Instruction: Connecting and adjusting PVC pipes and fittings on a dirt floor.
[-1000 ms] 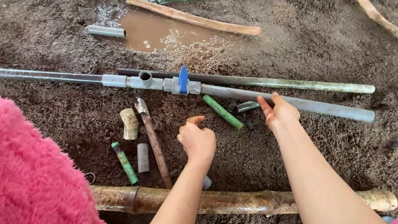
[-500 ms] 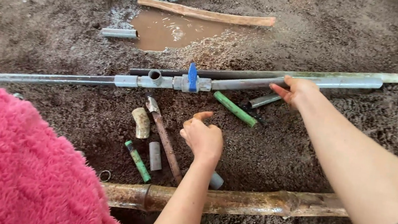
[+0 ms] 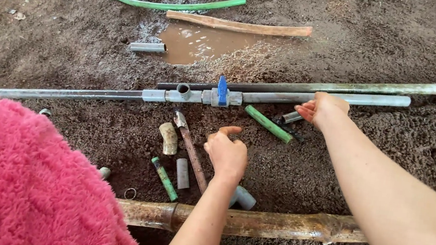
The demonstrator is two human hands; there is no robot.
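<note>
No real containers here; closest is the muddy puddle upper centre, brown water pooled in the soil, with a short grey pipe stub at its left edge and a brown stick along its top.

Right hand, centre right, is curled over the long grey pipe. Looks like it's touching it; I cannot tell whether it's a firm grip. That pipe runs across mid-frame, with a blue-handled valve and a tee fitting left of centre. A second, dirtier pipe lies just behind it.

Left hand, centre, hovers loosely cupped over the soil, thumb out, holding nothing. Just left of it: rusty rod, small grey tube, green stick, beige elbow fitting. A grey elbow sits by the wrist.

Between the hands: a green pipe piece lying diagonally, and a short grey piece partly under the right hand.

Thick bamboo-like pole crosses the lower frame, under the left forearm. Green hose curves at the top.

Pink fluffy fabric blocks the lower left. Dark objects at bottom centre are cut off, can't identify. Right edge is masked by something dark.
</note>
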